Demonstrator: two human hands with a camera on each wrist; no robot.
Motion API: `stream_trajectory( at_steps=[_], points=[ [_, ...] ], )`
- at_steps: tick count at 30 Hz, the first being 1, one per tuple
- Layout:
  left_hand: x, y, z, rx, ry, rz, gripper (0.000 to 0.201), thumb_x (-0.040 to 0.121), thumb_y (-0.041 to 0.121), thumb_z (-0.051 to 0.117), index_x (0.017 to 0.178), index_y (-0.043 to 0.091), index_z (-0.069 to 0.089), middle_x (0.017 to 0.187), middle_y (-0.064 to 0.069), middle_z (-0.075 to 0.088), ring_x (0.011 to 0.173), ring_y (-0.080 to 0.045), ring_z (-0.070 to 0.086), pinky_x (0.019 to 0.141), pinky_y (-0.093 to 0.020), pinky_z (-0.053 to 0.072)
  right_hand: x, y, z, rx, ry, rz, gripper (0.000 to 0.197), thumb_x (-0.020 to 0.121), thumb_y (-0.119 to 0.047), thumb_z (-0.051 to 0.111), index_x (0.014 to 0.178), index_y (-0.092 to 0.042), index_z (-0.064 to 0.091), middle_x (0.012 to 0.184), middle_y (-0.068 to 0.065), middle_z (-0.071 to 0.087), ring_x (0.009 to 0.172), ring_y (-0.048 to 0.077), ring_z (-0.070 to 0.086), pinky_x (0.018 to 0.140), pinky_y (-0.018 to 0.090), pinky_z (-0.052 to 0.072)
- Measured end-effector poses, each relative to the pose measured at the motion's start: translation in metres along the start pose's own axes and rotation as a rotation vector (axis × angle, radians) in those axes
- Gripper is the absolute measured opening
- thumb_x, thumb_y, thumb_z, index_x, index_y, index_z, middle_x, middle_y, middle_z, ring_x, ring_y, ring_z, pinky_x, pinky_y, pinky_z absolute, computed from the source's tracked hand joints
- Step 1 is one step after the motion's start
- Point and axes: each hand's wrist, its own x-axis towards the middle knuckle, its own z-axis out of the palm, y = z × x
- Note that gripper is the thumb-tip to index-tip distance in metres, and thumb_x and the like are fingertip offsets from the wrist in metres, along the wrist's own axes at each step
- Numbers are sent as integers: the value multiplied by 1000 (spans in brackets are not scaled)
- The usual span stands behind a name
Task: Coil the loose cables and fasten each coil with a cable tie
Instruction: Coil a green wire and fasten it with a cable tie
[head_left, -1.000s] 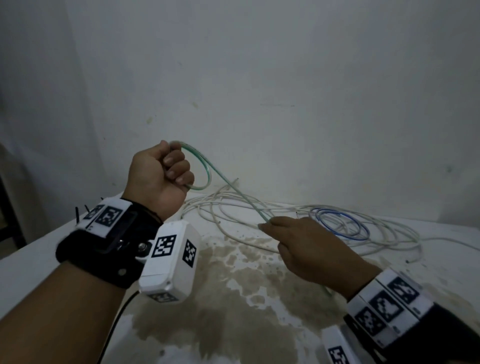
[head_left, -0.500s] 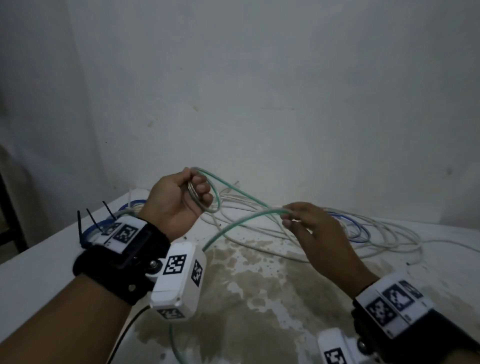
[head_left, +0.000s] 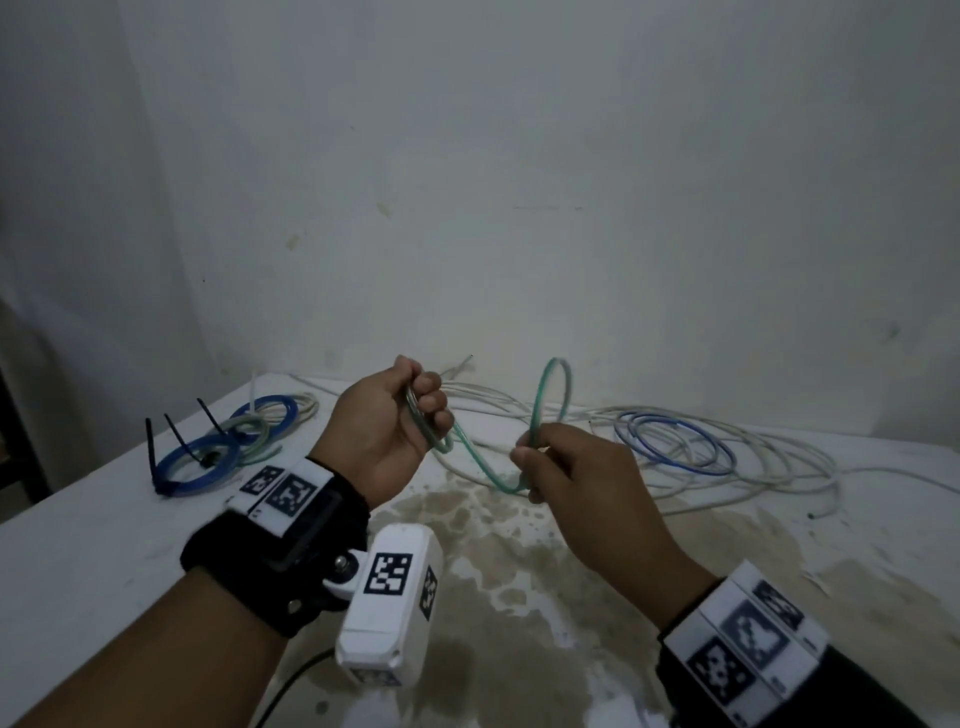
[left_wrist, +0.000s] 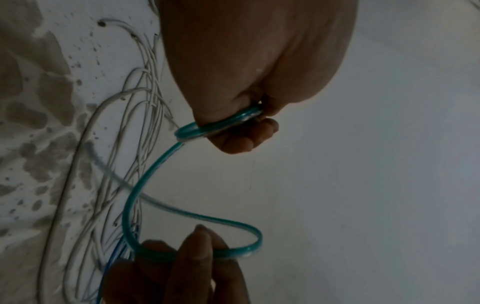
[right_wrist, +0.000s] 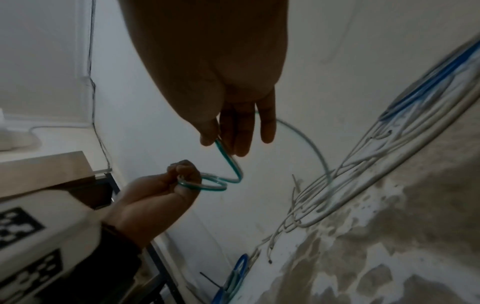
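Meanwhile, left hand (head_left: 387, 439) grips the green cable (head_left: 475, 467) coil while right hand (head_left: 582, 478) fingers pinch its loose loop.

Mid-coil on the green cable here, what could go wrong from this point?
1. The left hand grips only a small bundle of loops of the green cable; a loosened grip may let them spring open.
2. The right hand pinches a springy raised loop, which could flip out of its fingers.
3. The cable's tail runs into the white cables and may snag there.
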Motion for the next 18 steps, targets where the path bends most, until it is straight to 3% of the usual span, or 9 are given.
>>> stream_trajectory(
  at_steps=[3, 7, 11, 14, 18],
  points=[
    [-1, -3, 4, 11, -8, 26, 33, 105, 25, 27, 77, 14, 39, 57, 4, 37, 43, -9, 33, 42, -19, 36, 2, -5, -1, -44, -61, -9, 14, 90, -24, 60, 80, -16, 66, 65, -2, 65, 62, 10, 62, 65, 29, 50],
    [-4, -4, 12, 1, -12, 35, 32, 104, 25, 29, 76, 15, 40, 56, 5, 33, 41, -8, 27, 39, -19, 31, 5, -8, 0, -85, -155, 3, 15, 90, -25, 60, 79, -16, 65, 66, -2, 65, 63, 11, 62, 67, 33, 51],
    [-9, -12, 19, 98, -12, 41, 31, 105, 24, 29, 76, 16, 38, 56, 5, 33, 43, -8, 28, 40, -19, 30, 3, -19, -2, -34, -257, -1, 21, 90, -26, 60, 69, -26, 58, 65, -3, 67, 56, 6, 64, 63, 26, 51],
    [-14, -22, 22, 366, -4, 82, 29, 104, 22, 30, 77, 15, 37, 60, 1, 35, 46, -10, 31, 43, -20, 32, 4, -29, -10, 18, -247, -48, 14, 89, -25, 62, 75, -27, 62, 66, -3, 69, 53, 4, 64, 57, 19, 49],
    [-21, -34, 24, 711, -36, 142, 25, 102, 19, 33, 82, 7, 42, 63, -5, 43, 47, -12, 42, 45, -23, 38, 11, -36, -19, 65, -170, -77, 7, 85, -26, 66, 79, -23, 67, 64, -5, 68, 54, 3, 61, 57, 18, 47]
  ],
)
